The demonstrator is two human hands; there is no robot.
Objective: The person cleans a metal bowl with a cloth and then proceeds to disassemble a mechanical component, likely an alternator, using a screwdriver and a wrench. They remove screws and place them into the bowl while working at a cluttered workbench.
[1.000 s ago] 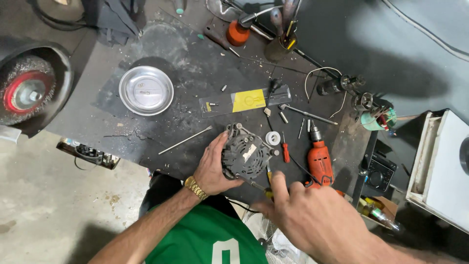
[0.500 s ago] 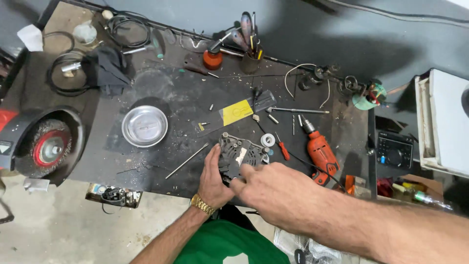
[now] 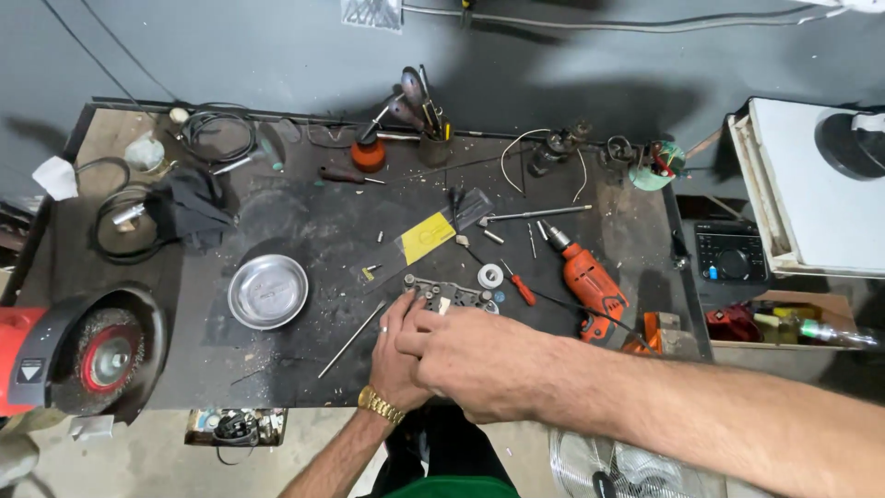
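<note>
Both hands are now on the grey metal part point(image 3: 449, 295) at the near edge of the bench point(image 3: 304, 231). The left hand point(image 3: 398, 355), a gold watch at its wrist, cups the part's left side with fingers curled against it. The right hand point(image 3: 475, 355) lies over the top of it and over the left hand's fingers, so most of the part is hidden — only its far rim with bolt heads shows. Whether the right hand's fingers pinch anything beneath I cannot tell; its back blocks the view.

A second ago the right hand was off to the near right of the part, fingers loose, while the left alone held it. Half a second ago it was reaching across. Now it has settled down on top, so the part is gripped from two sides. I judge this means the work has passed from steadying to pressing or turning something on the part itself.

The view has also pulled back: more of the bench shows. A steel bowl point(image 3: 267, 291) sits to the left, a thin rod point(image 3: 352, 338) lies between bowl and hands, an orange drill point(image 3: 590, 284) and a red screwdriver point(image 3: 518, 286) lie to the right, a yellow card point(image 3: 427, 237) just beyond, and a grinder wheel point(image 3: 109, 355) at far left
</note>
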